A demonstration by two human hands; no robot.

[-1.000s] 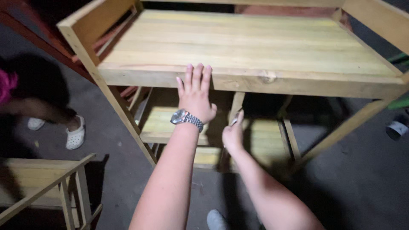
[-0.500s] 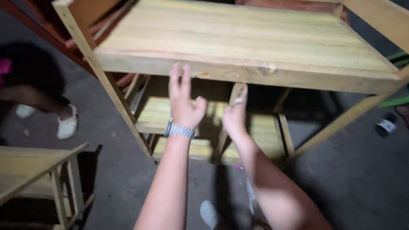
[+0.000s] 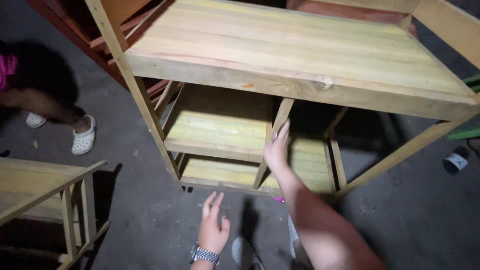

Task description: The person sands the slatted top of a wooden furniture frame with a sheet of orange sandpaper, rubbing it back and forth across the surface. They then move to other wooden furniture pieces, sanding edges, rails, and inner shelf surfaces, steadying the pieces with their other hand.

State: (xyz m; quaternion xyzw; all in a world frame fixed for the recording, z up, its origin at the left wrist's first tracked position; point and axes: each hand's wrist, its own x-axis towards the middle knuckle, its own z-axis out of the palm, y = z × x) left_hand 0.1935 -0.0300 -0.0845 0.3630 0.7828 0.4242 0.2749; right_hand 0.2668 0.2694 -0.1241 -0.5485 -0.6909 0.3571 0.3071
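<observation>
A pale wooden shelf unit (image 3: 300, 55) lies tilted in front of me, with a top panel and lower shelves (image 3: 220, 130). My right hand (image 3: 276, 147) reaches under the top panel and touches an upright wooden divider (image 3: 272, 142) between the lower shelves. My left hand (image 3: 212, 230), with a metal wristwatch (image 3: 204, 255) on the wrist, hangs low over the concrete floor with fingers spread and holds nothing. A thin nail-like object seems to lie by its fingertips; I cannot tell for sure.
Another wooden frame (image 3: 45, 195) stands at lower left. A person's legs in white clogs (image 3: 82, 140) are at the left. A small can (image 3: 456, 161) sits on the floor at right. My shoe (image 3: 245, 252) shows at the bottom.
My left hand has dropped from the front edge of the top panel down toward the floor. My right hand has stayed at the divider. The view has moved closer and lower.
</observation>
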